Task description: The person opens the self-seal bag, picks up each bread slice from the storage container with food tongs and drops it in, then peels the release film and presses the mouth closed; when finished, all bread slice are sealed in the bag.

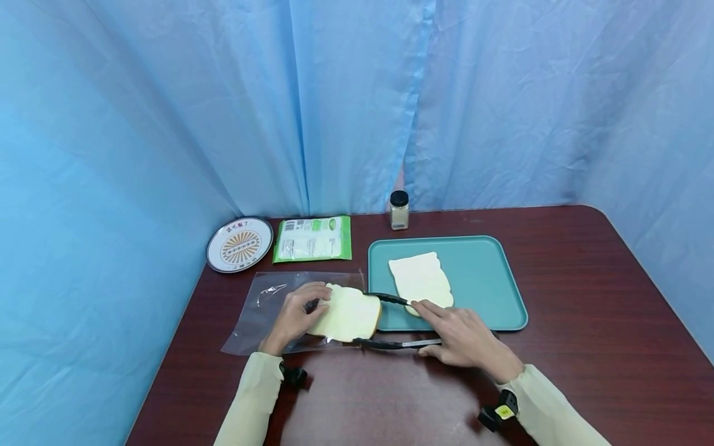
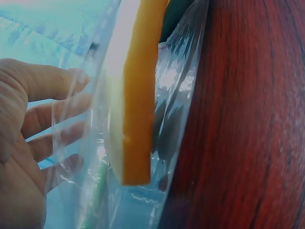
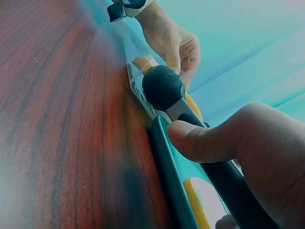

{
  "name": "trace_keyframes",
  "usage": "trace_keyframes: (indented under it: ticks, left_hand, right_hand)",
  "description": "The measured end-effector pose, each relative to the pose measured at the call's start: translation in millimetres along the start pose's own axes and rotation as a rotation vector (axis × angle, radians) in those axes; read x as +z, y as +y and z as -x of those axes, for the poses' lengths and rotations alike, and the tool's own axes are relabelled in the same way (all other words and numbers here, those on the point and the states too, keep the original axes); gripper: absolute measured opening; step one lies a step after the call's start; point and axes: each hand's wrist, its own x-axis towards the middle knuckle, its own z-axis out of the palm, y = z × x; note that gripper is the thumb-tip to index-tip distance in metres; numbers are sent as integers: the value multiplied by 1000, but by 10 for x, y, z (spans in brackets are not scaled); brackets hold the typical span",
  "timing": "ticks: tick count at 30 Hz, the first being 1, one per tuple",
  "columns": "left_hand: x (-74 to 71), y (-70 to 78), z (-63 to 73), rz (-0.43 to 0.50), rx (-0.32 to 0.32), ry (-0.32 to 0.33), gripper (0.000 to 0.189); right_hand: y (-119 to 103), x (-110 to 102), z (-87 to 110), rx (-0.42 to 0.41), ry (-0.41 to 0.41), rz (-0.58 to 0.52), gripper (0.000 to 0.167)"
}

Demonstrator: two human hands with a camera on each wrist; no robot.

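A pair of black-tipped tongs [image 1: 388, 298] is in my right hand [image 1: 460, 334], thumb on one arm and fingers on the other. The tongs' tips lie at opposite edges of a bread slice [image 1: 348, 314]. This slice lies at the clear plastic bag [image 1: 253, 316], and the left wrist view shows its brown crust [image 2: 138, 105] surrounded by film. My left hand [image 1: 297, 314] is at the slice's left end, fingers gently bent and spread, with the bag's film across the fingertips. A second bread slice [image 1: 421, 279] lies flat on the teal tray [image 1: 485, 285].
A patterned plate [image 1: 240, 244] stands at the back left. Beside it lies a green and white packet [image 1: 312, 239]. A small black-capped jar [image 1: 399, 210] stands behind the tray. Blue curtains [image 1: 357, 105] hang along the table's back and sides.
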Motion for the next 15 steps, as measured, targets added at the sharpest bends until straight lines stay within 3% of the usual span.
trace_keyframes:
  ticks: [15]
  left_hand:
    - [10, 21, 6, 22, 22, 8, 20]
  right_hand:
    - [-42, 81, -115, -6, -19, -23, 86]
